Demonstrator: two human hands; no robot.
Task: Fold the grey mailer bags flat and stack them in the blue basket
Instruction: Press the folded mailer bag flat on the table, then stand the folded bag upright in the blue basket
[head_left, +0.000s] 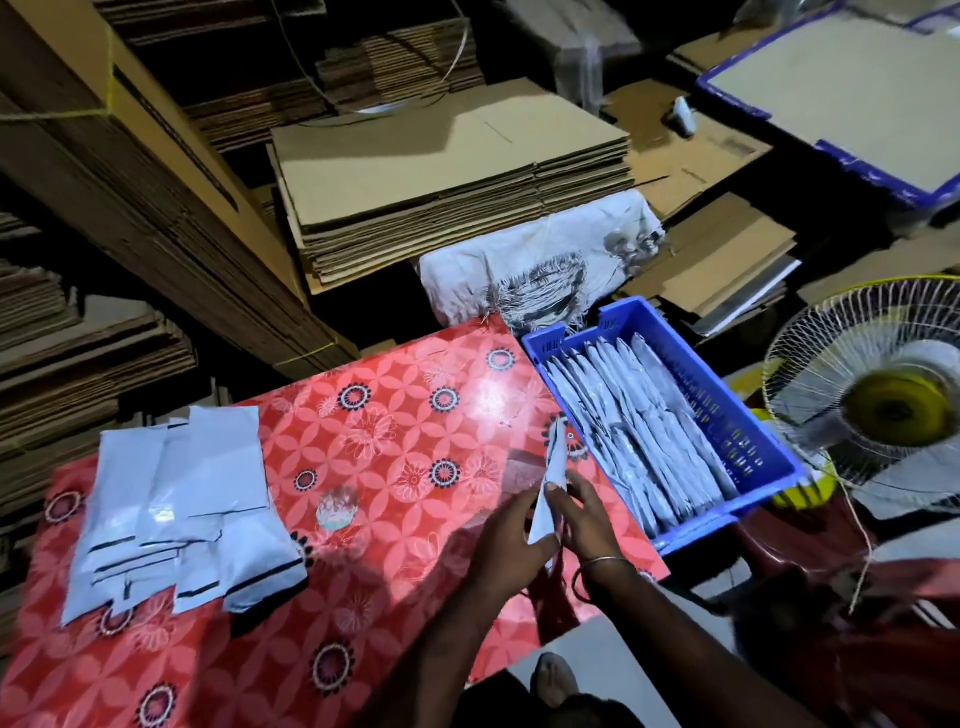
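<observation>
Beside blue basket (748, 415) | both hands (550, 525) pinch folded grey mailer (551, 478) | no readable writing

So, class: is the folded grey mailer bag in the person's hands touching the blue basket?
Apart. In the head view, the folded mailer bag stands edge-up between both hands, with red tablecloth visible between it and the blue basket rim.

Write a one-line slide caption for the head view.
Both hands hold a folded grey mailer bag on edge beside the blue basket of folded bags; unfolded bags wait left.
</observation>
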